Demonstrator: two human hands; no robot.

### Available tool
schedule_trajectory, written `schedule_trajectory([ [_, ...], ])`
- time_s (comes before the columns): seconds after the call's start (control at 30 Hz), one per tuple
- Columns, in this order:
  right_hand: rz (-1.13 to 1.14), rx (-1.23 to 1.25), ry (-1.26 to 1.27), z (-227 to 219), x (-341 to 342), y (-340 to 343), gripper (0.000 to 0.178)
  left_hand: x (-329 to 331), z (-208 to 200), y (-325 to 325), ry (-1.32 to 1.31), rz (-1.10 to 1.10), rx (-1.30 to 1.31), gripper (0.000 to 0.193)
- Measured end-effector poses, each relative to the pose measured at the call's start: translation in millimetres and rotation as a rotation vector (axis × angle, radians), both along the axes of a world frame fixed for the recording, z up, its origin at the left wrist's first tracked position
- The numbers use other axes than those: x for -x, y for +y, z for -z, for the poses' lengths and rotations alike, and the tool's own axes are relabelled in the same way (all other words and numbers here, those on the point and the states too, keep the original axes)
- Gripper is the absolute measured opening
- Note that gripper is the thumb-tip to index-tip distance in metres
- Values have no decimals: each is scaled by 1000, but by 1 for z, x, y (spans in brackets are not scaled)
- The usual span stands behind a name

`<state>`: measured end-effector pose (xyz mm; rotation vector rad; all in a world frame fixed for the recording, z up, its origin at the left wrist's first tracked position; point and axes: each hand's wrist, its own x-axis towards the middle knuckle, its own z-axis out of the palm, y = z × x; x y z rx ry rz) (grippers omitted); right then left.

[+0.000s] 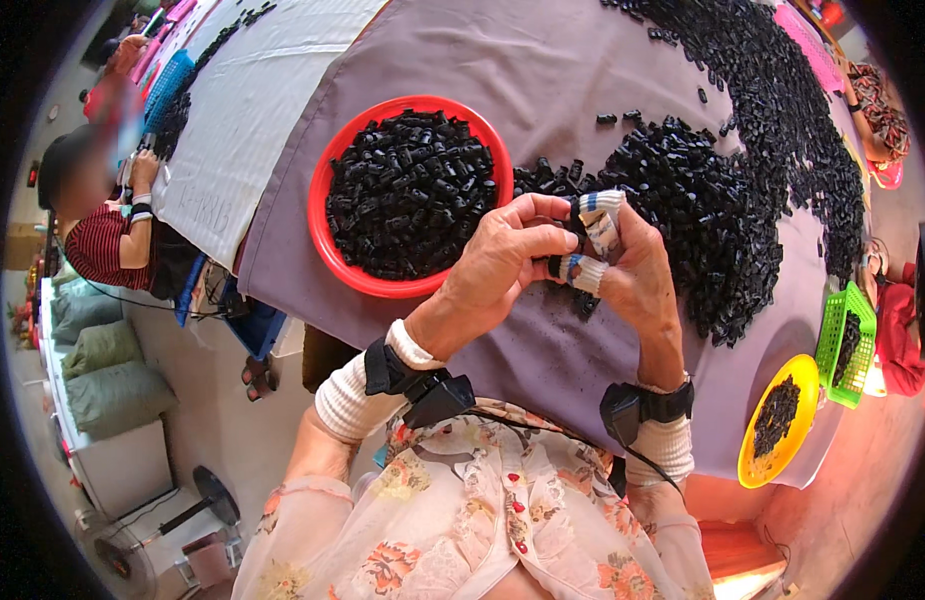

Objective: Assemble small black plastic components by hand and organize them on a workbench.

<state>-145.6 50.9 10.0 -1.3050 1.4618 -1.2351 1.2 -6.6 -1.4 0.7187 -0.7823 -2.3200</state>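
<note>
Both hands are up over the near part of the desk, pressed together around one small black plastic piece: the left hand has its fingers curled in, and the right hand, with cloth-taped fingertips, pinches the same piece from the other side. So each hand is closed on that one part, held just above the cloth. As for progress, the red bowl just left of the hands looks heaped full of black pieces, which suggests a fair batch is done. But a big loose pile of black pieces sprawls from beside the hands out toward the far right edge, so plenty seems left. A yellow bowl with a few pieces and a green basket sit at the right edge. Another person sits along the left side.
</note>
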Motion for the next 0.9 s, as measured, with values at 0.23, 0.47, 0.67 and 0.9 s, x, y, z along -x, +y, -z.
schedule_trajectory([
  [0.23, 16, -35, 46, -2, -2, 4, 36, -4, -1, 3, -51, -16, -34, 30],
  [0.47, 116, -183, -75, -8, 4, 4, 19, -49, -11, -29, -194, -415, 181, 27],
  [0.67, 170, -153, -147, 1, 23, 14, 17, -99, 11, -59, -477, -621, 301, 37],
  [0.9, 201, -163, -138, 6, 38, 21, 15, -53, -10, -29, -608, -390, 648, 10],
])
